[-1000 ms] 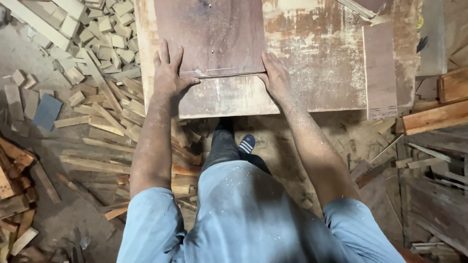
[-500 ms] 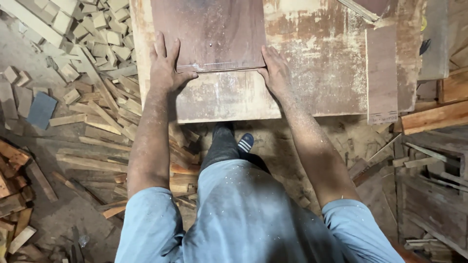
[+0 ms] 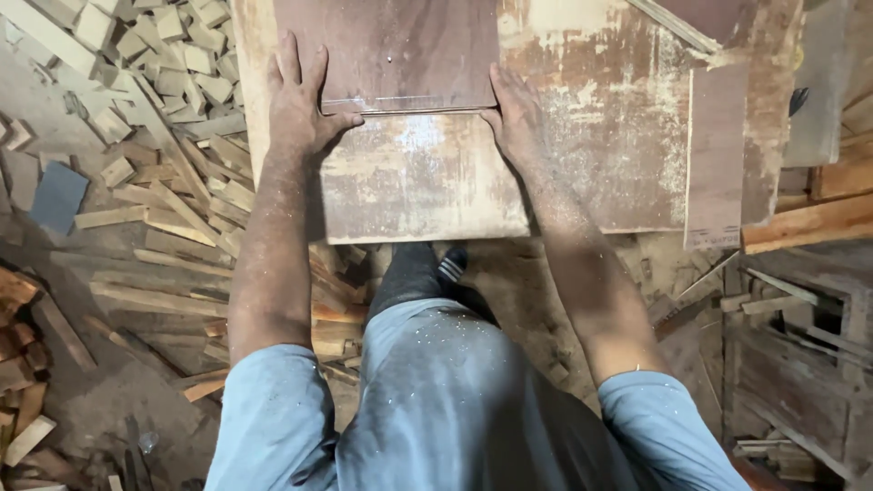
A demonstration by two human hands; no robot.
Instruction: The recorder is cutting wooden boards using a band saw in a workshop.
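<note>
Brown board (image 3: 391, 50) between hands; left hand (image 3: 300, 105), right hand (image 3: 514, 109) fingers flat against edges.

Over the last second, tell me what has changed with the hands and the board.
Almost nothing. The left hand and right hand stay pressed flat at the near corners of the dark wooden board on the worn table. No clear shift of the board; grip unchanged.

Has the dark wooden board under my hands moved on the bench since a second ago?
No. The dark board keeps its near edge at the same place against the worn bench top, with left hand and right hand flat at its corners.
</note>
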